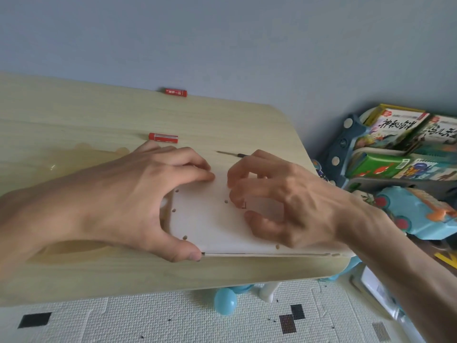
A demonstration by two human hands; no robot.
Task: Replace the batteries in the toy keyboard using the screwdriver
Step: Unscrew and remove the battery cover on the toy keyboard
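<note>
**Inspector:** Report position of the work item.

**Operator:** I see the toy keyboard point(212, 219) lying underside up at the front right corner of the tabletop point(74, 115), its near edge almost flush with the front edge. My left hand point(128, 194) is clamped on its left end, thumb at the near corner, fingers over the far edge. My right hand point(279, 196) is curled over the right half, fingertips pressing at a small square outline, which I judge to be the battery cover.

**Inspector:** Tool and batteries?

**Operator:** The screwdriver point(228, 153) lies beyond the keyboard, its handle hidden behind my right hand; neither hand holds it. One red battery point(163, 137) rests just past my left fingertips; a second battery point(175, 92) sits at the back edge by the wall.

**Inspector:** Step in hand?

**Operator:** Working the cover with bare fingers; whether a screw is in or out, I cannot tell. Next calls for a steady left-hand hold while the right settles the cover, then reaches for the screwdriver.
</note>
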